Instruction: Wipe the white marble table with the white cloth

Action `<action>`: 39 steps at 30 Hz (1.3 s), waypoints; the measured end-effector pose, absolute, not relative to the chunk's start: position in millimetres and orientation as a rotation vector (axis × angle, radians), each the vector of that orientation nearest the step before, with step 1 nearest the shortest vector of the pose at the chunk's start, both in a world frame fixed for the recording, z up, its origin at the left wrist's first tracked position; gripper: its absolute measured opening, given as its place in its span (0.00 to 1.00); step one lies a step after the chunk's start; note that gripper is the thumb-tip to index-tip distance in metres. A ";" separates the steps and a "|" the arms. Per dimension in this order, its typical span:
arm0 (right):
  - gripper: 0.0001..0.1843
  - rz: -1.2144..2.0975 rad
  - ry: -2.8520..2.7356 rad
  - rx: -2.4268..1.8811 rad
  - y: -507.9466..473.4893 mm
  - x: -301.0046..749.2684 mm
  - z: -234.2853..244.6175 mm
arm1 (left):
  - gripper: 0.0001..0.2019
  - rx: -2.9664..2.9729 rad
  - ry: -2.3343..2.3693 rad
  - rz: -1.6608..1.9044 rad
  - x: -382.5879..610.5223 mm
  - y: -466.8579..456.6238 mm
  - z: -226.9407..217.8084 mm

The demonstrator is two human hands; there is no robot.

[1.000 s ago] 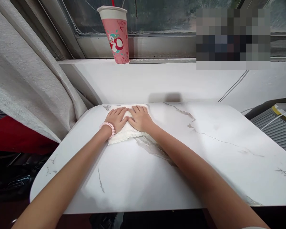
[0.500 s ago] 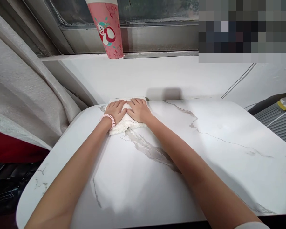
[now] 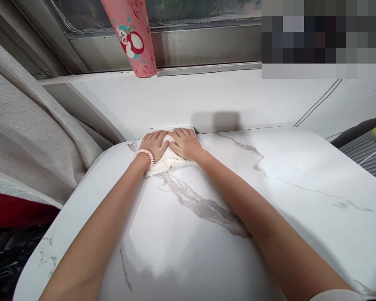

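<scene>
Both arms stretch forward over a white marble-patterned table [image 3: 163, 234]. Near its far edge, by the wall, lies a white cloth [image 3: 167, 164], spread out and wrinkled along its near side. My left hand [image 3: 154, 145], with a pink coiled band [image 3: 146, 155] at the wrist, rests flat on the cloth's left part, fingers extended. On the right part of the cloth lies my right hand [image 3: 186, 144], also flat with fingers stretched out. The thumbs almost meet. The hands cover much of the cloth.
A pink paper cup [image 3: 136, 42] with a cartoon print stands on the window ledge [image 3: 207, 69]. Light curtains [image 3: 34, 121] hang at the left against the table's edge. A grey ribbed object [image 3: 368, 150] with a yellow part is beyond the right edge. The upper right is pixelated.
The camera view has shifted slightly, moving the cup left in the picture. Both hands stay flat on the cloth, with little visible movement over the table.
</scene>
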State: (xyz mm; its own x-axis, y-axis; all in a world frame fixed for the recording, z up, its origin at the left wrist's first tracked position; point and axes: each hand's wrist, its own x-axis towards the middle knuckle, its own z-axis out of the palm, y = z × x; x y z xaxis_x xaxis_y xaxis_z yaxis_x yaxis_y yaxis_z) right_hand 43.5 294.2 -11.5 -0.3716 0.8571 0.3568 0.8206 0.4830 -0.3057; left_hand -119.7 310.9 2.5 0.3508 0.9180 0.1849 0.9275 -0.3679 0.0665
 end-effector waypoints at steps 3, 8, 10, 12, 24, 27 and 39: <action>0.25 0.116 -2.263 -1.399 293.1 48.2 -9.9 | 0.26 -2.555 -1.728 -0.301 -115.6 312.4 1.2; 0.26 0.157 -2.283 -1.422 291.7 64.7 -6.6 | 0.26 -2.566 -1.720 -0.337 -99.6 312.2 0.0; 0.27 0.152 -2.289 -1.417 291.7 75.6 -7.3 | 0.26 -2.576 -1.721 -0.331 -88.9 309.7 0.3; 0.26 0.130 -2.286 -1.423 291.5 86.9 -9.5 | 0.27 -2.582 -1.723 -0.316 -77.5 306.1 0.8; 0.27 -0.022 -2.296 -1.554 236.6 111.8 -9.8 | 0.26 -2.684 -1.617 -0.276 -51.8 259.5 2.9; 0.27 -0.012 -2.305 -1.564 211.3 111.8 -7.3 | 0.26 -2.693 -1.578 -0.279 -53.8 237.6 3.3; 0.29 -0.066 -2.412 -1.394 57.7 136.1 -5.9 | 0.26 -2.682 -1.458 -0.511 -44.3 76.8 -11.4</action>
State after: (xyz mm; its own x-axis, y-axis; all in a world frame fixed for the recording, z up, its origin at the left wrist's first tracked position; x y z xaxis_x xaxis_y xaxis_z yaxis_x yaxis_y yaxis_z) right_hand 136.1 57.7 -5.9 -0.4527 0.8308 0.3238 0.8472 0.5141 -0.1344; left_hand -44.3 76.8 -11.4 0.5021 0.8081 0.3080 0.8235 -0.5555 0.1150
